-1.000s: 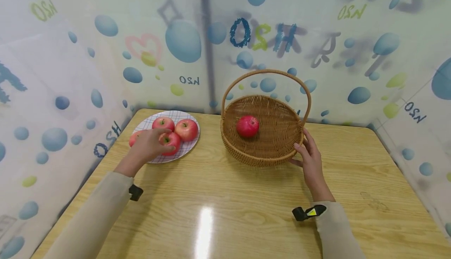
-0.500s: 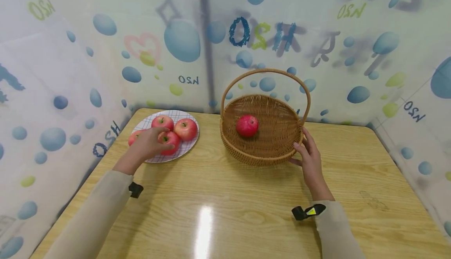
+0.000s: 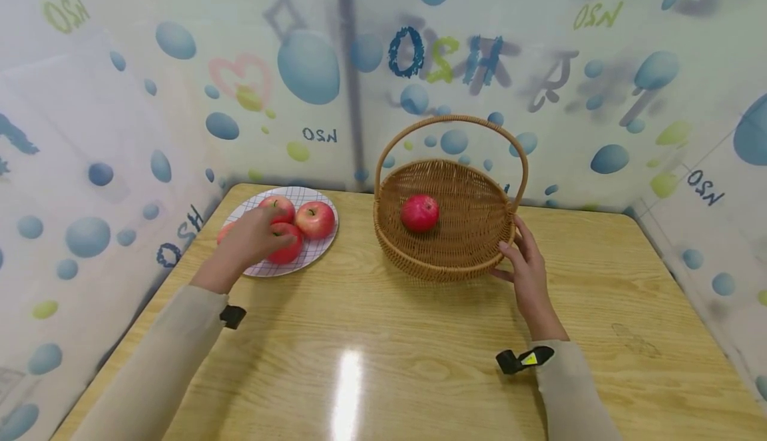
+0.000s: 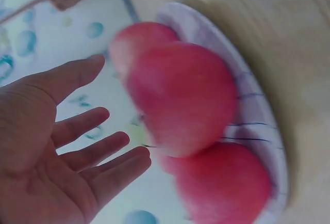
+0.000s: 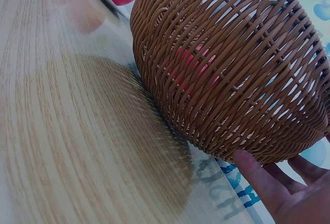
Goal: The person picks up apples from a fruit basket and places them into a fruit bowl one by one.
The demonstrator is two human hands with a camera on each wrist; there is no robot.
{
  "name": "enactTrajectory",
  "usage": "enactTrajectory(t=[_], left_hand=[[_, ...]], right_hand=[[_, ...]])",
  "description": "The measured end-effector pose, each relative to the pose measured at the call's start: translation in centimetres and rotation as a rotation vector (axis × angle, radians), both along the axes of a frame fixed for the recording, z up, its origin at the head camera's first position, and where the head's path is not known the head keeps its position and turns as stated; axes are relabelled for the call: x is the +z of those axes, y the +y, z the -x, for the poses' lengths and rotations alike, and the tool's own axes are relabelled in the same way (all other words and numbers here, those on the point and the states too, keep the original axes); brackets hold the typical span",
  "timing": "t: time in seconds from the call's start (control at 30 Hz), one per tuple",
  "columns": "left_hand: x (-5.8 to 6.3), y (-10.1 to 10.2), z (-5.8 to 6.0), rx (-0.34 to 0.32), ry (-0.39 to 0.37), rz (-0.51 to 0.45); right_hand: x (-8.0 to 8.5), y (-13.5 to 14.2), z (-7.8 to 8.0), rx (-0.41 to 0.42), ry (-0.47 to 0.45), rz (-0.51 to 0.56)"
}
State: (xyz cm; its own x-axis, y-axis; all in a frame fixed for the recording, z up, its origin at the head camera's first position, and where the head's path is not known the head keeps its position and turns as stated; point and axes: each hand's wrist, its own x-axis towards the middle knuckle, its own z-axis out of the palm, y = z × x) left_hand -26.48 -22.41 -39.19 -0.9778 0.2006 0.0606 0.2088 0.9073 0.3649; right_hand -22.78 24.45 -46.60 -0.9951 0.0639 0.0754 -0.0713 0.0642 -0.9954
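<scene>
My left hand point(image 3: 248, 241) is over the patterned plate point(image 3: 323, 254) at the back left, its fingers close to the front red apple point(image 3: 290, 252) in the head view. In the left wrist view, thumb and fingers are spread, with a gap between them and the nearest apple point(image 4: 180, 100). Another apple point(image 3: 315, 220) lies to the right, one is behind, and one at the left is mostly hidden by the hand. My right hand point(image 3: 530, 281) holds the right side of a brown wicker basket point(image 3: 461, 228), fingertips at its rim and wall. A deep red round fruit point(image 3: 420, 214) lies in the basket.
The basket's tall arched handle point(image 3: 452, 119) stands upright. A wood-grain table point(image 3: 407, 348) extends toward me, with printed sheeting point(image 3: 299, 68) walling its back and sides. Wrist-worn black cameras point(image 3: 232, 316) sit on both sleeves.
My left hand has shifted slightly up and left over the apples, covering more of the rear ones. The right hand stays on the basket, and the fruits have not moved.
</scene>
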Motion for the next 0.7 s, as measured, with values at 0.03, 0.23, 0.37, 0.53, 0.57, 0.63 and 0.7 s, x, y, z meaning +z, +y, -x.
enactTrajectory(t=[0.03,0.23,0.37,0.53,0.57,0.63,0.7], left_hand=[[0.4,0.5,-0.1,-0.003,0.008,-0.004],[2.9,4.4,-0.5,-0.007,0.051,-0.029],[4.0,6.9,-0.4,-0.035,0.111,-0.034],[4.8,9.7,-0.2,-0.128,0.183,-0.064],[4.9,10.2,-0.2,-0.15,0.194,-0.076],[4.9,11.3,0.0,-0.195,0.21,-0.082],[4.9,12.4,0.2,-0.245,0.218,-0.078]], right_hand=[[0.0,0.0,0.0,0.002,0.002,0.001],[-0.1,0.0,0.0,0.003,0.002,0.011],[-0.1,0.0,-0.1,0.003,-0.007,0.006],[-0.2,0.2,0.0,-0.002,-0.008,0.013],[-0.2,0.2,0.1,0.0,-0.005,0.017],[-0.1,0.3,0.1,0.004,-0.002,0.021],[-0.1,0.3,0.1,0.007,0.0,0.02]])
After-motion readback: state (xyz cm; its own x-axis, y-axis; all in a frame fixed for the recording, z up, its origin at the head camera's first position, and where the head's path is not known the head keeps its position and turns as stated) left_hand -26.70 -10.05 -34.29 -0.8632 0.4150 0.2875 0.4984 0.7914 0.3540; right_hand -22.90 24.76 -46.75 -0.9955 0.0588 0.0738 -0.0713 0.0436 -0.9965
